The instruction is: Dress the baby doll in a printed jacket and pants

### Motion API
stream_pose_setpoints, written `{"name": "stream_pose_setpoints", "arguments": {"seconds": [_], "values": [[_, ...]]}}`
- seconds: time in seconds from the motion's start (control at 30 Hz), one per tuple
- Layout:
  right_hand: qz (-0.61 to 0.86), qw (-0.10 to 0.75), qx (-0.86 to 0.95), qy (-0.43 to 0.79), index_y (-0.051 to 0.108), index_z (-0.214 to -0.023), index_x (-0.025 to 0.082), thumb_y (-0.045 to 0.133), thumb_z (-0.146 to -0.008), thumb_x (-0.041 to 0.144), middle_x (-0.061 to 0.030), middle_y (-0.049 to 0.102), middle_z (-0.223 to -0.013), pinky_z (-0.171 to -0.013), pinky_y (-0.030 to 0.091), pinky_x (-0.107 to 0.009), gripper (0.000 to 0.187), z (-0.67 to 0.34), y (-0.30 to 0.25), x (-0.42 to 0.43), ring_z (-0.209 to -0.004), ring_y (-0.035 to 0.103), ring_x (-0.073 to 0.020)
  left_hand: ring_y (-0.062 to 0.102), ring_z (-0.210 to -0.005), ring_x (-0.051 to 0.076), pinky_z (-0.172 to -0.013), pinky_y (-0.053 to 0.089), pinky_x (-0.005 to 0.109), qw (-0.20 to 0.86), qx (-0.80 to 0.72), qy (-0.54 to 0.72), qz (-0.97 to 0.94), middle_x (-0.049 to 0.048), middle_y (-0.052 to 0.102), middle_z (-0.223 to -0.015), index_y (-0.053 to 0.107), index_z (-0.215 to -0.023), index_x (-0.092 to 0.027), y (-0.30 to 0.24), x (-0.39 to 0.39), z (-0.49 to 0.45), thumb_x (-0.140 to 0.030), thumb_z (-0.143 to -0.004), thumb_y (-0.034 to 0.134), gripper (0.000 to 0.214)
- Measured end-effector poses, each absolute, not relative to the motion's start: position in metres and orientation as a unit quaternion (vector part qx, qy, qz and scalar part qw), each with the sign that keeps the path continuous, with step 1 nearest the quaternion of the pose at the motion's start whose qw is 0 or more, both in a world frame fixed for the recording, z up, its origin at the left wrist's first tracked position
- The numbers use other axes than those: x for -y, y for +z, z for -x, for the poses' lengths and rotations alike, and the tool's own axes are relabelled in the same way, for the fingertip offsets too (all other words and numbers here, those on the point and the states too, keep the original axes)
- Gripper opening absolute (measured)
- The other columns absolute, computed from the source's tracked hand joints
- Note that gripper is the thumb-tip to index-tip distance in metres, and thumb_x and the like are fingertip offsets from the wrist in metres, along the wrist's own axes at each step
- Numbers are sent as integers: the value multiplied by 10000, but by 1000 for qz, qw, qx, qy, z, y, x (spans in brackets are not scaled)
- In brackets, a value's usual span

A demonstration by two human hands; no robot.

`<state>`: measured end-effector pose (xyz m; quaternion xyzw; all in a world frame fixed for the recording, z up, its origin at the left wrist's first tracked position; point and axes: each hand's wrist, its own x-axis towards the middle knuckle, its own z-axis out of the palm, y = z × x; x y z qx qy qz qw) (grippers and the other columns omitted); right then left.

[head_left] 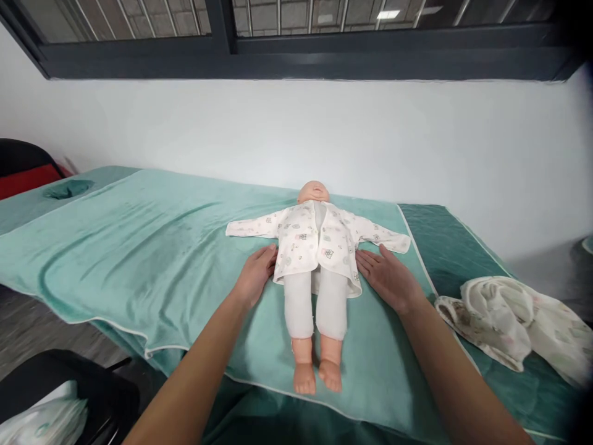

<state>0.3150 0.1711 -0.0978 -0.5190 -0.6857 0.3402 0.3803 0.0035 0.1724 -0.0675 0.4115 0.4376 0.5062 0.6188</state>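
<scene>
A baby doll (315, 272) lies on its back on a light green towel (152, 247), head toward the wall, bare feet toward me. It wears a white printed jacket (319, 238) with sleeves spread out and white trousers. My left hand (256, 272) lies flat on the towel at the jacket's left hem, fingers touching the cloth. My right hand (386, 276) rests flat and open on the towel beside the jacket's right hem. Neither hand holds anything.
The towel covers a padded table (445, 247) with a darker green cover, set against a white wall. A crumpled white printed cloth (514, 324) lies at the right. A black chair (69, 386) with white packets stands at lower left; a red and black seat (23, 170) at far left.
</scene>
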Motion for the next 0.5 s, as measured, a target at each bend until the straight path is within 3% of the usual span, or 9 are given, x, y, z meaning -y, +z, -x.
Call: {"name": "stream_pose_setpoints", "arguments": {"seconds": [0.03,0.1,0.23,0.5], "values": [[511,417,649,380,545,-1299,217,145,-975,534,-144,649,-1243,-952,537,-510,605,-309,-95,-183,-1159,642,-226,682,-1065,256,-965,528,384,654,-424,490,-390,141,720,-1169,696,-1078,-134,-65,-181,-10,-499,-858,642,429],[476,507,535,480,606,-1223,190,264,-948,574,-140,692,-1168,-962,543,-510,582,-292,-91,-203,-1119,663,-259,695,-1045,271,-936,553,388,697,-415,468,-351,159,722,-1165,701,-1073,-117,-62,-199,-21,-505,-833,677,458],[413,604,404,548,653,-1173,171,493,-876,511,-97,740,-1062,-978,530,-527,479,-266,-87,-227,-1098,671,-308,716,-1017,271,-915,578,391,712,-388,484,-328,166,725,-1161,668,-1155,-126,-63,-234,-39,-472,-787,744,511],[410,637,377,532,628,-1220,162,441,-864,514,-109,727,-1100,-1011,489,-565,534,-289,-88,-276,-1159,638,-319,713,-1033,292,-956,573,429,726,-347,492,-333,168,740,-1108,652,-1166,-116,-64,-290,-56,-396,-793,749,476]]}}
